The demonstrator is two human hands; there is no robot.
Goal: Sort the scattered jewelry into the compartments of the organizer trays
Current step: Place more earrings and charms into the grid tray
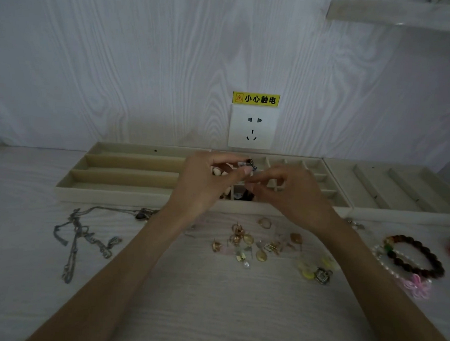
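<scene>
Beige organizer trays stand in a row along the wall: a left tray (pixel 114 194) with long slots, a middle tray (pixel 319 174) with small square cells, a right tray (pixel 388 193) with diagonal dividers. Over the middle tray my left hand (pixel 205 182) pinches a small dark earring (pixel 250 164) between thumb and fingertips. My right hand (pixel 290 191) is beside it with fingers curled, pinching something tiny that I cannot make out. Some cells under my hands hold small pieces. Scattered earrings and rings (pixel 244 243) lie on the table in front of the trays.
Silver chain necklaces (pixel 81 236) sprawl at the left. Yellow pieces and a dark charm (pixel 317 272) lie right of centre. A brown bead bracelet (pixel 416 256), a pearl bracelet and a pink ornament (pixel 417 285) lie at the right. A wall socket (pixel 253 126) sits behind the trays.
</scene>
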